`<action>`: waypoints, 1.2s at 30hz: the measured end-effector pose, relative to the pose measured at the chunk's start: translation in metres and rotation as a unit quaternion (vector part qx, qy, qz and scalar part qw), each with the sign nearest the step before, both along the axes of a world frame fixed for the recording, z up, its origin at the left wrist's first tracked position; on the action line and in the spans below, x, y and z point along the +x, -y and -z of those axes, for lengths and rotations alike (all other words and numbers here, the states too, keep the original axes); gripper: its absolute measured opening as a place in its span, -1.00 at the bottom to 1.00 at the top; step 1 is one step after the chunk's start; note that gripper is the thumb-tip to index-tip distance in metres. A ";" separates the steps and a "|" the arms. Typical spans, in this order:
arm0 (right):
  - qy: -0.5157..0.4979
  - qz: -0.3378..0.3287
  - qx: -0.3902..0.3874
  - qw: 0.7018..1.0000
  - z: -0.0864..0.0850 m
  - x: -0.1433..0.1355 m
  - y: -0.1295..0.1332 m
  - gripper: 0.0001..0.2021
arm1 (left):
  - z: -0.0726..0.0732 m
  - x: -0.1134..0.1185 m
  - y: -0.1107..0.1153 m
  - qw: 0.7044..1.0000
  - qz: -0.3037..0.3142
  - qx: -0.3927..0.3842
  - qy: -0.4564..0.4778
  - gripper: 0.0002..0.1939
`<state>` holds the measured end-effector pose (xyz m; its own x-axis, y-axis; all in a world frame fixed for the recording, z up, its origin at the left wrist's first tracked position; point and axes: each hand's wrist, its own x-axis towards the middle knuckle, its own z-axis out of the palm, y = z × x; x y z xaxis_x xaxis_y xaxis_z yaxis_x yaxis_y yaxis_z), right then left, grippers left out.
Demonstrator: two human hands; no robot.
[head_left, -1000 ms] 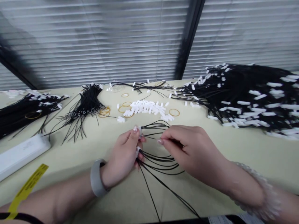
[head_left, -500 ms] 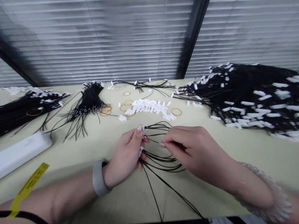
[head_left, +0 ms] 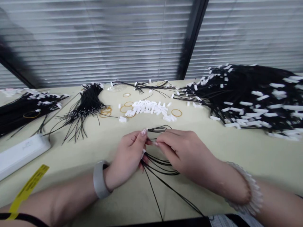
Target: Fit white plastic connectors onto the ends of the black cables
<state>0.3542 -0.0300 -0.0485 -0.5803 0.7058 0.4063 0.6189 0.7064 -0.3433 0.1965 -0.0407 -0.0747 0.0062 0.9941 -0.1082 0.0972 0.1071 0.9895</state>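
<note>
Near the middle of the table, my left hand point(head_left: 132, 151) holds a white connector point(head_left: 143, 154) with several thin black wires point(head_left: 163, 168) running out to the right. Another white end shows at the thumb tip, with black wires looping away from it. My right hand point(head_left: 184, 151) is pinched just right of the left fingertips, closed on a thin black wire whose end is hidden. Two longer wires hang down toward the front edge.
Behind the hands lies a pile of white connectors point(head_left: 149, 107) with yellow rubber bands point(head_left: 176, 113). Black wire bundles lie left point(head_left: 91, 99) and right point(head_left: 255, 91). A white box point(head_left: 23, 154) sits at the left. Blinds point(head_left: 106, 41) stand behind the table.
My right hand has moved left, bringing its pinched fingertips close to my left fingers. My left hand stays almost where it was, still holding the connector and wires.
</note>
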 end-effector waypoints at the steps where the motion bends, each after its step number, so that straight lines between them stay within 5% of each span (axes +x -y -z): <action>1: 0.002 -0.001 0.003 1.000 0.001 -0.001 0.000 -0.78 | 0.000 0.000 0.000 1.000 0.000 0.001 0.000 -0.59; 9: -0.006 -0.012 0.011 1.000 0.005 -0.006 -0.002 -0.78 | -0.003 0.000 0.000 1.000 0.017 -0.004 0.001 -0.59; 15: -0.041 -0.014 0.086 0.995 -0.013 0.008 0.000 -0.85 | -0.001 0.002 -0.003 0.996 -0.053 -0.033 0.060 -0.63; 21: 0.107 -0.099 -0.105 0.984 -0.017 0.012 0.010 -0.75 | -0.002 0.003 -0.005 0.993 -0.078 -0.040 0.075 -0.66; 29: 0.145 -0.073 -0.133 0.978 -0.011 0.007 0.008 -0.72 | -0.003 0.004 -0.004 0.996 -0.077 -0.033 0.044 -0.66; 32: 0.155 -0.024 -0.113 0.981 -0.010 0.007 0.009 -0.73 | -0.004 0.004 -0.004 0.996 -0.072 -0.037 0.041 -0.64; 36: 0.227 -0.020 0.024 0.973 -0.008 0.013 0.009 -0.82 | -0.004 0.005 -0.004 0.995 -0.073 -0.046 0.055 -0.65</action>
<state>0.3675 -0.0394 -0.0409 -0.7338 0.6662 0.1333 0.6715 0.7410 -0.0061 0.2020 -0.0362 -0.0705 -0.1214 0.9712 -0.2051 -0.0352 0.2023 0.9787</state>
